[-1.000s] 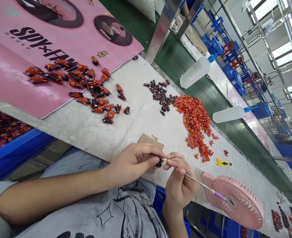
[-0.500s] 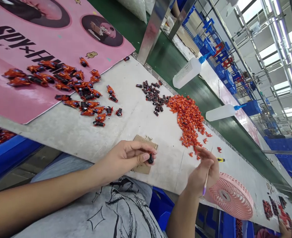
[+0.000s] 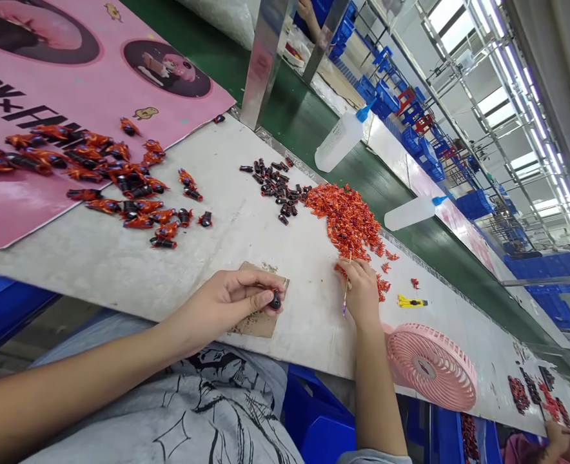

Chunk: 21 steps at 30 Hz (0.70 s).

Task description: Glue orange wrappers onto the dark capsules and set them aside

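Note:
My left hand [image 3: 231, 298] pinches a small black cylindrical piece [image 3: 276, 300] over a square of brown cardboard [image 3: 258, 316] near the table's front edge. My right hand [image 3: 362, 290] rests at the near edge of a heap of small orange parts [image 3: 347, 222]. Its fingers are closed around a thin stick with a purple tip [image 3: 345, 293] and touch the orange parts. A cluster of loose black pieces [image 3: 278, 183] lies just beyond the heap.
Assembled orange-and-black pieces [image 3: 120, 177] spread over a pink printed sheet [image 3: 72, 84] and the white table [image 3: 246, 219]. Two squeeze bottles [image 3: 340, 138] [image 3: 411, 211] lie on the green conveyor. A pink fan [image 3: 430, 366] and a yellow tool [image 3: 409, 301] sit right. Another person's hand [image 3: 556, 433] shows at far right.
My right hand left the black piece and moved right and forward to the orange heap, carrying the stick. My left hand stayed over the cardboard with the black piece.

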Each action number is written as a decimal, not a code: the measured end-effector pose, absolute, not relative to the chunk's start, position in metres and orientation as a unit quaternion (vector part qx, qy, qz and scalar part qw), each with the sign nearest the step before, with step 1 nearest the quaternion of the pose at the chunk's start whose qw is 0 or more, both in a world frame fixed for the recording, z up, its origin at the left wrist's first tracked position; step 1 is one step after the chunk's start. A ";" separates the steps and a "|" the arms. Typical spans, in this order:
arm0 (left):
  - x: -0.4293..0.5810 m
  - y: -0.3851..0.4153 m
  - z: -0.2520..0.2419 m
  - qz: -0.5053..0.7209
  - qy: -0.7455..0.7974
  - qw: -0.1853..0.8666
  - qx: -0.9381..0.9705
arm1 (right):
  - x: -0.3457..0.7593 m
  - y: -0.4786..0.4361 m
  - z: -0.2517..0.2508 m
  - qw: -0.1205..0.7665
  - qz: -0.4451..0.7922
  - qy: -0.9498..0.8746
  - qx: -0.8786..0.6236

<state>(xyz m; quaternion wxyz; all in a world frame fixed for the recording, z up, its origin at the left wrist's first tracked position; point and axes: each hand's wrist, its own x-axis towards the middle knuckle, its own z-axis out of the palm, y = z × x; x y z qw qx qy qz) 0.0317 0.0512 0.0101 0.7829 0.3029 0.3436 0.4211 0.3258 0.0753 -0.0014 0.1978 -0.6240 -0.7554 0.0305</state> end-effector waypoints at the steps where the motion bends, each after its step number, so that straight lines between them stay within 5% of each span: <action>1: 0.032 0.051 0.009 0.424 0.341 0.782 0.304 | 0.326 0.080 -0.001 0.191 0.039 -0.761 -0.618; 9: 0.039 0.049 0.009 0.439 0.330 0.775 0.313 | 0.292 0.072 0.030 0.271 0.094 -0.767 -0.574; 15: 0.048 0.048 0.013 0.444 0.270 0.782 0.346 | 0.245 0.029 0.049 0.372 0.295 -0.743 -0.472; 21: 0.054 0.049 0.007 0.449 0.258 0.786 0.337 | 0.230 0.029 0.036 0.449 0.203 -0.691 -0.528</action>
